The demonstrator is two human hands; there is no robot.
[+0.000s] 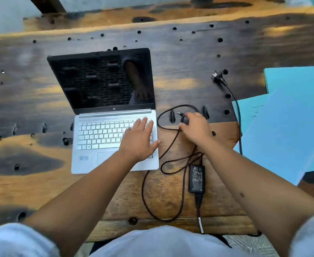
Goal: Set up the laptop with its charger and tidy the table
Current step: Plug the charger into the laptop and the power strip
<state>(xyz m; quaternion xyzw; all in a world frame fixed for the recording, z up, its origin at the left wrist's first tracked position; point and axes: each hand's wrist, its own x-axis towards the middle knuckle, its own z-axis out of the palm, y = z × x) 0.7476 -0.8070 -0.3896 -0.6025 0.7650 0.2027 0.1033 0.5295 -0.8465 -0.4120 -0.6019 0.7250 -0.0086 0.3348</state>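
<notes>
While your right hand [195, 127] curls its grip round the charger plug [181, 115], the plug tip points left toward the laptop [113, 127], whose right side is just beside it. Your left hand [139, 140] rests flat and open on the keyboard. Looped cable [152, 191] and the adapter brick [197, 178] lie nearer the table's [41, 182] front edge; blue foam sheets [285, 130] crowd the right edge.

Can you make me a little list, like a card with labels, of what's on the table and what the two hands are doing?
laptop: open, screen dark, on the wooden table
left hand: flat on the keyboard's right side
right hand: fingers curled on the charger cable near the barrel plug
charger brick: lying right of the laptop, cable looped around
wall plug: loose on the table
blue foam boards: stacked at the right edge
</notes>
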